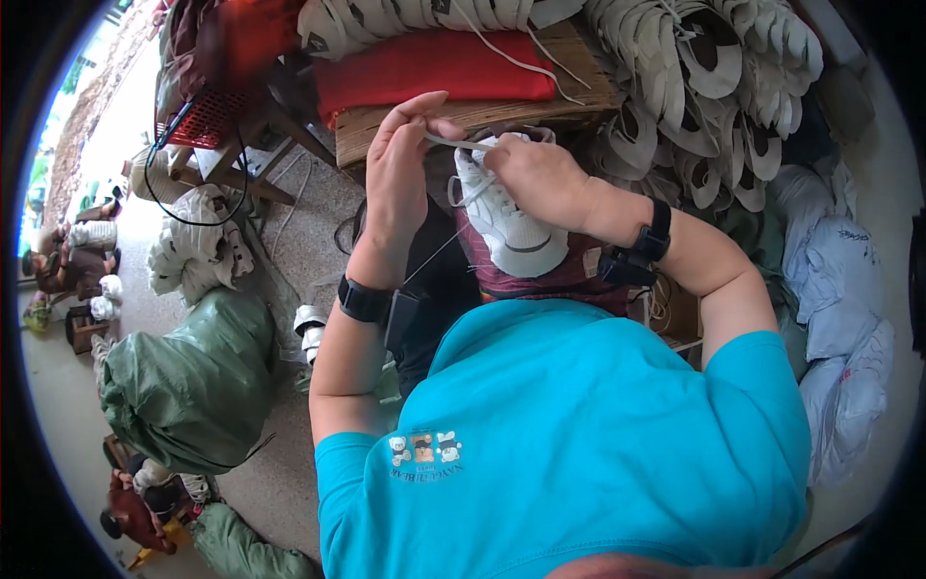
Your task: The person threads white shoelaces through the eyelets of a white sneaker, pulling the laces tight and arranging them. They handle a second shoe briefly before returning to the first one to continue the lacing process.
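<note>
A white shoe upper (509,228), rounded like the front of a sneaker, rests toe toward me on dark red cloth (470,261) over my lap. A pale shoelace (451,143) stretches between my hands above its opening. My left hand (397,174) pinches one part of the lace between thumb and finger, its other fingers raised. At the shoe's upper right edge, my right hand (540,179) grips the lace near the eyelets, its fingertips partly hidden. A loop of lace (458,191) sticks out at the shoe's left side.
Ahead stands a wooden bench (359,143) with red cloth (434,75) and a row of shoe uppers (405,21). More uppers (709,68) hang in bunches at right. Green sacks (198,376) lie at left, white sacks (844,289) at right. Other people (140,511) sit farther left.
</note>
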`<state>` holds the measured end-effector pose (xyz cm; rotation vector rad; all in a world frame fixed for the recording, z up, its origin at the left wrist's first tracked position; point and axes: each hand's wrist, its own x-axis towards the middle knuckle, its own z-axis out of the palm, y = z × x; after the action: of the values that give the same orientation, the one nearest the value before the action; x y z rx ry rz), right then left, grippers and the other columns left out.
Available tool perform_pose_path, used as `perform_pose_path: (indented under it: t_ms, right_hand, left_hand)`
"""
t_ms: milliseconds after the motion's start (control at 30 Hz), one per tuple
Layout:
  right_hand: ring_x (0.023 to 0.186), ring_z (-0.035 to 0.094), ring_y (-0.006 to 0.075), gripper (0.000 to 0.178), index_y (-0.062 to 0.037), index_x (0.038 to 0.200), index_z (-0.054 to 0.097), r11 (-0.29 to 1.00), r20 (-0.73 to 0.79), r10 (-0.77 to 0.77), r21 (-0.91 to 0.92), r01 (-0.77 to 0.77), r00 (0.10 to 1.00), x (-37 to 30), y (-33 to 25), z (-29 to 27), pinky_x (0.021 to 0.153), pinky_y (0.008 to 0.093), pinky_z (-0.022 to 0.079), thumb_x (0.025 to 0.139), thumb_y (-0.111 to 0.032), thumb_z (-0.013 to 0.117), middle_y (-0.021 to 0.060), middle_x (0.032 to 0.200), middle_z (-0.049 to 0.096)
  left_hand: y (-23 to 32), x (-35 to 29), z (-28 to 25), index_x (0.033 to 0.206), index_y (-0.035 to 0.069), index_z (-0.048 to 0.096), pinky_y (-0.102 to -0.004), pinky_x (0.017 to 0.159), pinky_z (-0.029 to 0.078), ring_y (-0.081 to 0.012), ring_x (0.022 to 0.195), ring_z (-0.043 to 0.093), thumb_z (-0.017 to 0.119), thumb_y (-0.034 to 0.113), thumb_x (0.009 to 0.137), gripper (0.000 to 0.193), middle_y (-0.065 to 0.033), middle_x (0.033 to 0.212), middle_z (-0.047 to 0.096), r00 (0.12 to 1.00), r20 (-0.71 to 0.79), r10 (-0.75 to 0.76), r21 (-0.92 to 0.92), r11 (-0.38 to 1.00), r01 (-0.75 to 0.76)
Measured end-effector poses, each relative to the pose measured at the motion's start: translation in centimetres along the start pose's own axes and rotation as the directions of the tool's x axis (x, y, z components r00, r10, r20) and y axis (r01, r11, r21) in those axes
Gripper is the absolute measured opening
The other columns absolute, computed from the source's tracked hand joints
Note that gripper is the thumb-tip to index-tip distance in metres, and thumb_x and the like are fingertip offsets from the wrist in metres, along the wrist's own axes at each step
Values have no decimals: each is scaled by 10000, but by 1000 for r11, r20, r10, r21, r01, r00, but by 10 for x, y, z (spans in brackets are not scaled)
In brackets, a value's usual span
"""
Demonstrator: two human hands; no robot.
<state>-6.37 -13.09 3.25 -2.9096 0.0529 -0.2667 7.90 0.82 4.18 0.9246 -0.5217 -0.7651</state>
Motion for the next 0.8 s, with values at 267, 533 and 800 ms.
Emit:
perform_pose_path:
  t_ms: [267, 533, 800]
  right_hand:
    - [751, 644, 312, 123, -62, 940, 644, 985, -339, 32, -148, -87, 940, -29, 52, -51, 659, 382, 542, 819, -53, 624, 125, 921, 584]
    - [1015, 670, 189, 173, -18, 1119, 617, 195, -80, 478, 981, -17, 874, -31, 70, -14, 898, 333, 535, 984, -98, 545, 122, 1106, 690]
    - [654, 547, 51, 185, -16, 1147, 576, -109, 39, 664, 993, 45, 747, -39, 97, -28, 603, 194, 480, 989, -102, 531, 131, 921, 685]
  left_hand:
    - [24, -16, -83, 1288, -37, 524, -203, 476, 265, -53, 541, 298, 383, 103, 991, 358, 44, 651, 330, 981, -191, 22, -132, 990, -48]
    - [-13, -23, -57, 1360, -9, 407, -179, 508, 319, -47, 568, 396, 444, 74, 1003, 368, -90, 915, 669, 989, -136, -66, 281, 954, 102]
    - [-35, -23, -37, 1119, -7, 573, -202, 610, 437, -60, 674, 558, 511, 167, 1038, 201, -132, 1060, 711, 992, -87, -92, 319, 941, 115]
